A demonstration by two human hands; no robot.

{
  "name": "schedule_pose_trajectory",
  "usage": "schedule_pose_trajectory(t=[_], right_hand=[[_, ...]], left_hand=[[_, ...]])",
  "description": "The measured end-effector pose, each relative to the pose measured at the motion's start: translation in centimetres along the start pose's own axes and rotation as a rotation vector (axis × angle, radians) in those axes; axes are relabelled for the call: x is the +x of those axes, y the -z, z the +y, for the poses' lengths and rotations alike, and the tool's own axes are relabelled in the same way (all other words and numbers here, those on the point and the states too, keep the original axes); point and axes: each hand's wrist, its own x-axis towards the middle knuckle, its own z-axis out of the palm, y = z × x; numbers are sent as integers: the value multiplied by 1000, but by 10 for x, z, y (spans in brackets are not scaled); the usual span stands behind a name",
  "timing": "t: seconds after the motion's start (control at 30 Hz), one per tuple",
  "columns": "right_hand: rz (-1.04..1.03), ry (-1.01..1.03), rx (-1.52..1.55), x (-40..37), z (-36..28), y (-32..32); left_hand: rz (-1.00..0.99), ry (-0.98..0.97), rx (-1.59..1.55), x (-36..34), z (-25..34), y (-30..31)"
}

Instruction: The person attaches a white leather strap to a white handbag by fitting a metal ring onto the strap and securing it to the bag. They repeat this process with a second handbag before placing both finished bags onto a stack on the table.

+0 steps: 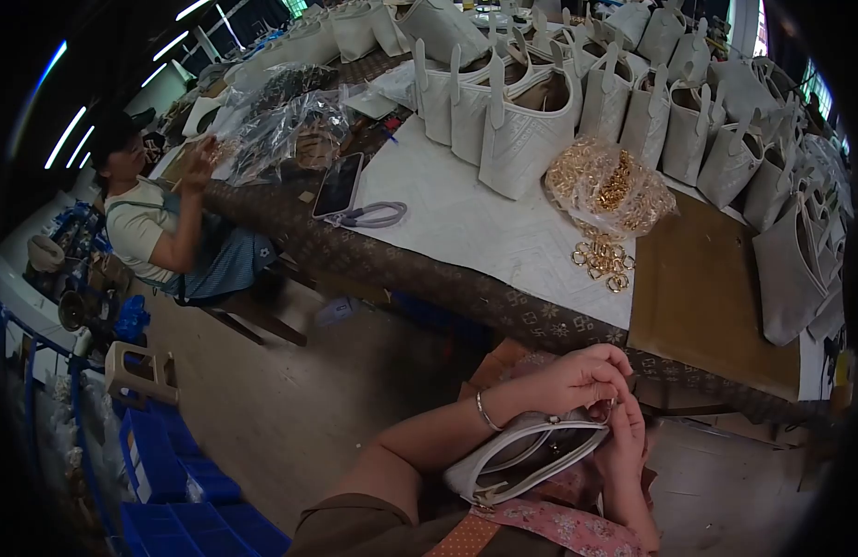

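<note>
A pale bag [517, 467] rests on my lap with its mouth open upward. My left hand [582, 379], below a bracelet on the wrist, is at the bag's far right corner, its fingers bent together. My right hand [622, 434] meets it there, fingers closed at the same corner. What the fingertips hold is too small to make out. On the table beyond lie loose gold rings [603, 263] beside a clear plastic bag of gold hardware [610, 188].
Rows of pale bags [531, 130] stand at the table's back and right. A brown board [703, 288] lies at right. A phone [339, 186] and grey cord [378, 214] are at the table's left. A co-worker [155, 223] sits at far left, near blue crates [183, 464].
</note>
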Motion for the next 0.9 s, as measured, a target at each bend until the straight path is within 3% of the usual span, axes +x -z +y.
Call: schedule_pose_trajectory(t=[0.2, 0.27, 0.4, 0.47, 0.5, 0.57, 0.63, 0.73, 0.9], right_hand=[[-53, -7, -64, 2, 5, 9], [-67, 22, -228, 0, 13, 22], [-7, -77, -299, -11, 10, 9], [-202, 55, -587, -10, 5, -3], [-249, -116, -512, -10, 5, 2], [-244, -108, -648, -11, 6, 4], [-250, -120, -567, -11, -4, -3], [-226, -76, -589, -11, -3, 3], [-321, -296, -566, -9, -12, 22]], left_hand=[[15, 89, 15, 1, 3, 0], [113, 13, 54, 1, -5, 4], [77, -13, 22, -5, -4, 19], [-34, 225, -199, -9, 16, 19], [-160, 199, -163, -13, 10, 25], [-320, 180, 18, -13, 14, 35], [-408, 134, 124, -13, 13, 45], [-420, 260, 161, -18, 29, 58], [-348, 406, 120, -21, 21, 46]])
